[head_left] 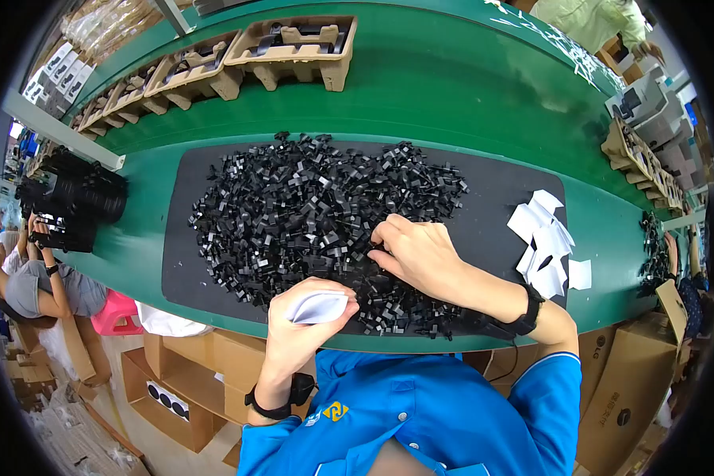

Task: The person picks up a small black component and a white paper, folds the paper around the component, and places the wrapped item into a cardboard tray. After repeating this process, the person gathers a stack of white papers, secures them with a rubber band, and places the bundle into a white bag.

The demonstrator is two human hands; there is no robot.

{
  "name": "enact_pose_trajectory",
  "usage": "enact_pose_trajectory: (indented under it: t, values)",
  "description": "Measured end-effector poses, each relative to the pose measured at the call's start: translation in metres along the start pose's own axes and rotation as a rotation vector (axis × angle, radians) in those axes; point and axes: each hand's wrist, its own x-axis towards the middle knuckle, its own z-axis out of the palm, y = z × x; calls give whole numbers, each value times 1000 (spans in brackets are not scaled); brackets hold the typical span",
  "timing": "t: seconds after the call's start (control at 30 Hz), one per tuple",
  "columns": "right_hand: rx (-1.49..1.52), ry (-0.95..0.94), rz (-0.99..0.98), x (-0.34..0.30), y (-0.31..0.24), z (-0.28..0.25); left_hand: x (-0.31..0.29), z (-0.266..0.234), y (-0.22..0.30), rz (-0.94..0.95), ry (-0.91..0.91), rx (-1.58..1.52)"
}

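Observation:
A big heap of small black plastic clips (293,206) covers much of a dark grey mat (184,266). My left hand (289,337) is wrapped round a small white paper pouch (319,308) at the heap's near edge; the pouch's mouth gapes upward. What lies inside it is hidden. To the right, my right hand (420,252) reaches down into the heap with thumb and forefinger curled close together among the clips. Whatever is between those fingertips blends into the black pieces. Several white paper pouches (543,242) lie loosely overlapped at the mat's right side.
Brown moulded-pulp trays (293,55) with black parts line the back left of the green bench (420,87). Black packages (87,194) stand at its left end. Cardboard boxes (182,389) sit below the near edge. Another person (591,24) is at the far right.

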Motion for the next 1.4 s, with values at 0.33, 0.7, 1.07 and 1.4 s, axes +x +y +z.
enact_pose_trajectory:
  t: [0.33,0.7,1.07,1.4]
  values:
    - [777,-187,221,-16,-37,-87,4,15,-2,-51,-156,83]
    - [312,49,-332,-51,-31,-86,19,26,1,11,-400,198]
    - [-2,-387,-238,-58,-49,-85,21,36,11,113,-498,230]
    - [184,-45,-346,-73,-47,-104,-2,36,-7,311,-259,-199]
